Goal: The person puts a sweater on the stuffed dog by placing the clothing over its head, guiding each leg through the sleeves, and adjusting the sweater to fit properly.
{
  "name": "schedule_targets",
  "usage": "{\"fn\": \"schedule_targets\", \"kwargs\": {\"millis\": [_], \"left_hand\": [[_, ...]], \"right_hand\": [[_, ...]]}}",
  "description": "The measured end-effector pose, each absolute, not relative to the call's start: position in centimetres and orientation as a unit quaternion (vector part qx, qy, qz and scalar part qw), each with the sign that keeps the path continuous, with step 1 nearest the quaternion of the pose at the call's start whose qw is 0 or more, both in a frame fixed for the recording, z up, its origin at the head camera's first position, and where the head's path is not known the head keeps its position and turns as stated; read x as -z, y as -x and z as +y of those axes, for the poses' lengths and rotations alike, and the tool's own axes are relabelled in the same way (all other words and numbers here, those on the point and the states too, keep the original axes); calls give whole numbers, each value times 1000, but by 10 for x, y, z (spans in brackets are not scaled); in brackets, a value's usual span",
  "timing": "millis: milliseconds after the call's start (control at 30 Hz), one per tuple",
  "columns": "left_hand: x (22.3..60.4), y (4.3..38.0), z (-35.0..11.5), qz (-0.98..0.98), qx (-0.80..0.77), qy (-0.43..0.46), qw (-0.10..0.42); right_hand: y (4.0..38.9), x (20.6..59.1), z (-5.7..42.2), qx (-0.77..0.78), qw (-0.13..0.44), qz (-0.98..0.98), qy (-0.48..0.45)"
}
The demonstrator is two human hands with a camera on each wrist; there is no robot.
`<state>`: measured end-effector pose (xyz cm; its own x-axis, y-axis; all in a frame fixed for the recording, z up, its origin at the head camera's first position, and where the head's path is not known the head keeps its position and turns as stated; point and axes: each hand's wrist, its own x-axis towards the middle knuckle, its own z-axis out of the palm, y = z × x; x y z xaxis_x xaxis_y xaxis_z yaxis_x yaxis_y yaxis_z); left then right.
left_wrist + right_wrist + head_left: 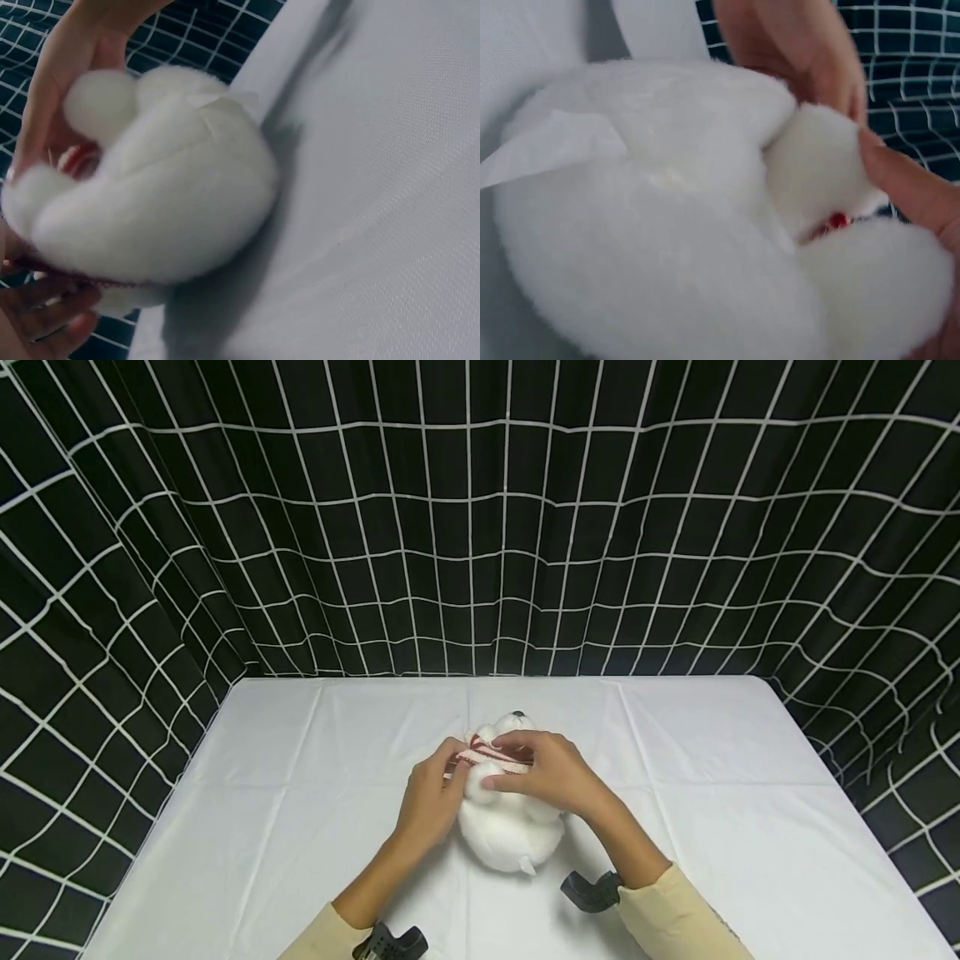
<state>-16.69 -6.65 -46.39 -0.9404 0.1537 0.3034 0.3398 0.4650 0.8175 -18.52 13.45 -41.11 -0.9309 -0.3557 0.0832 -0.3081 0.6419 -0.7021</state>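
- Black cloth (495,527) with a white grid is hanging behind and along both sides of a table (225,827), whose white cover is showing fold lines.
- One plush toy (510,843) is lying near the middle of the table, its white, rounded body facing the person and its dark nose (518,714) sitting at the far end.
- Striped red and white, a scarf (487,757) is crossing the toy between body and head.
- Two rounded parts (817,169) of the toy are standing out close to the scarf, and a pale tag (562,146) is jutting from the near end of the body.
- On the left, the left hand (431,793) is pinching the scarf's edge between thumb and fingers.
- On the right, the right hand (555,772) is gripping the scarf, its fingers curving over the cloth strip and its thumb resting against one rounded part.
- Beige sleeves (678,914) are covering part of both forearms.
- Black devices (592,892) are projecting inward beside the sleeve ends.
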Motion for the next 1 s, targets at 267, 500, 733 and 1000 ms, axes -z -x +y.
{"fn": "schedule_targets", "kwargs": {"millis": [267,500,733,1000], "left_hand": [[450,156,-66,-888,365,193,201],[448,148,-66,-891,330,217,224],[454,145,-66,-893,346,217,190],[463,148,-68,-891,374,206,154]], "right_hand": [[185,412,118,297,-45,938,172],[184,415,111,251,-98,949,165],[186,424,115,229,-155,950,146],[184,420,130,271,-105,924,248]]}}
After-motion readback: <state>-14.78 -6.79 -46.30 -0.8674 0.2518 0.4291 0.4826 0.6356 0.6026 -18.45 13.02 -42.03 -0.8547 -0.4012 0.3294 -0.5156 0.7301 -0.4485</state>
